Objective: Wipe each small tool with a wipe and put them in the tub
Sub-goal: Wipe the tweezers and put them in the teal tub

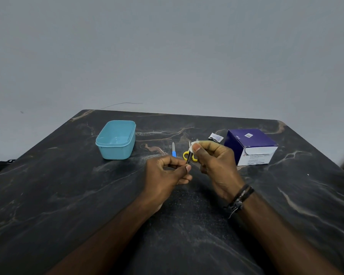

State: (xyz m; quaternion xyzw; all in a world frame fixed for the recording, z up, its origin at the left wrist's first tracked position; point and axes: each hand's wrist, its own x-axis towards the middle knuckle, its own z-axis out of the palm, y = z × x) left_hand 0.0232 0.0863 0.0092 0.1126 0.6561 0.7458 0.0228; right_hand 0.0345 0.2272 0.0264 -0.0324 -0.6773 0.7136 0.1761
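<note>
Left hand (168,171) pinches the lower end of a thin dark tool (189,158), prob. tweezers, between thumb & fingers. Right hand (213,161) pinches a white wipe (193,148) folded round the tool's upper end, thumb pressing on top. Both hands are held over the table (68,195), w/ the tool running up between them.

Still lying on the table just behind the hands: a blue-handled file (174,150) and yellow-handled scissors (187,154), partly hidden. Teal tub (115,139) sits well to the left, looks empty. Torn sachet (215,137) and purple wipes box (251,146) sit at right.

To wipe well: keep the left pinch firm so the tool doesn't slip, draw the wipe along the full length w/ steady squeeze, then swap ends so the gripped part also gets cleaned. After that, across to the tub.
</note>
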